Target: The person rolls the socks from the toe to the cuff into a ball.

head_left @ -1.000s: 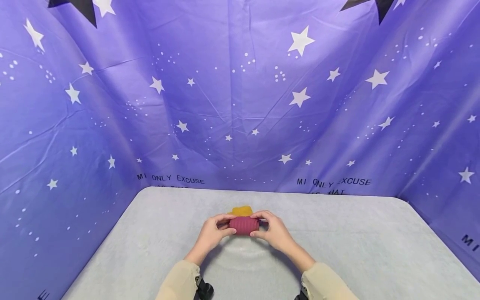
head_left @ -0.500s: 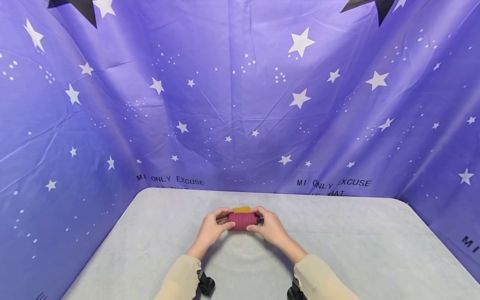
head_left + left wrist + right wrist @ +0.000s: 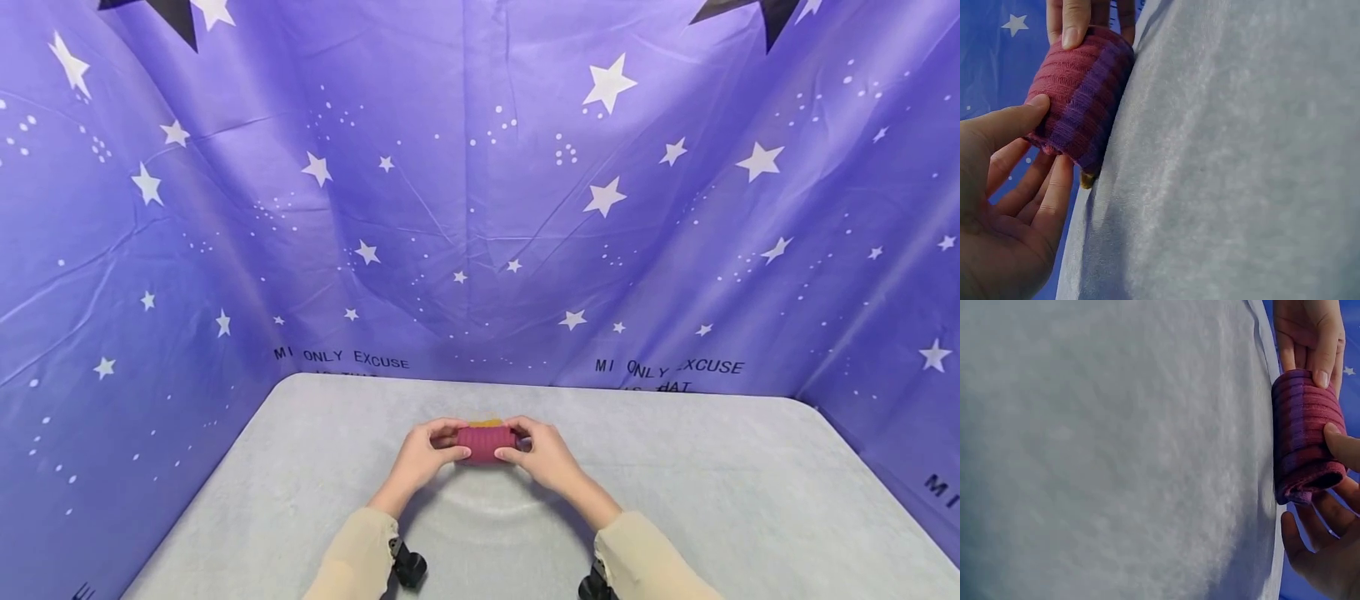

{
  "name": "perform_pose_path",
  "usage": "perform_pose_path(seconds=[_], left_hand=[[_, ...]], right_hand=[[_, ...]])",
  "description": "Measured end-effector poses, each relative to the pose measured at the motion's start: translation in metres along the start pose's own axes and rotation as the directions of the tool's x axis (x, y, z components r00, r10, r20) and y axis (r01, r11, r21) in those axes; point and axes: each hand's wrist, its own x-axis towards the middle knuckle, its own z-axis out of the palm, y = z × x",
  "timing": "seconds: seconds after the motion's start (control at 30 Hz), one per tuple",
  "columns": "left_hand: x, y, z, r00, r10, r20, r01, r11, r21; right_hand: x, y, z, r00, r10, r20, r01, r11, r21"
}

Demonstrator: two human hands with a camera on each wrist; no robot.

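Observation:
A maroon ribbed knit piece [image 3: 486, 447], rolled into a short cylinder, lies crosswise on the table; its exact kind is unclear. My left hand [image 3: 417, 458] holds its left end, thumb in front and fingers behind. At the other end, my right hand [image 3: 553, 458] grips it the same way. Beyond the roll shows a thin strip of mustard-yellow fabric [image 3: 486, 423]. A small yellow tip [image 3: 1087, 180] also peeks out under the roll in the left wrist view. The right wrist view shows the spiralled end of the knit roll [image 3: 1316, 481].
A pale grey covering lies over the table [image 3: 712, 483], which has rounded far corners. Purple-blue curtains [image 3: 420, 208] printed with stars and lettering hang behind it and on both sides. Black camera mounts [image 3: 408, 568] sit at the cream sleeves [image 3: 352, 554].
The maroon roll has moved slightly away from me with both hands, and less of the yellow fabric shows behind it. Both hands keep their hold.

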Motion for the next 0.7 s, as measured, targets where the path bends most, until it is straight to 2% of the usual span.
perform_pose_path(seconds=[0.27, 0.37, 0.47, 0.53, 0.6, 0.7], left_hand=[[-0.012, 0.005, -0.006, 0.996, -0.047, 0.081, 0.052, 0.997, -0.055], [-0.014, 0.006, -0.007, 0.991, -0.082, 0.104, 0.091, 0.993, -0.082], [-0.014, 0.006, -0.006, 0.987, -0.129, 0.091, 0.137, 0.986, -0.091], [-0.014, 0.006, -0.004, 0.988, -0.14, 0.064, 0.144, 0.988, -0.058], [-0.013, 0.008, -0.002, 0.992, -0.124, 0.018, 0.124, 0.992, 0.0], [-0.013, 0.012, 0.002, 0.999, -0.021, -0.044, 0.026, 0.99, 0.137]], right_hand=[[-0.014, -0.006, -0.005, 0.997, 0.0, 0.076, -0.005, 0.998, 0.069], [-0.015, -0.006, -0.005, 0.997, 0.018, 0.077, -0.025, 0.996, 0.089], [-0.014, -0.004, -0.004, 0.997, 0.045, 0.059, -0.049, 0.996, 0.076], [-0.012, -0.004, -0.003, 0.997, 0.066, 0.039, -0.069, 0.995, 0.069], [-0.009, -0.004, -0.003, 0.997, 0.08, 0.021, -0.081, 0.995, 0.062], [-0.007, -0.003, -0.002, 0.995, 0.102, 0.009, -0.102, 0.993, 0.055]])
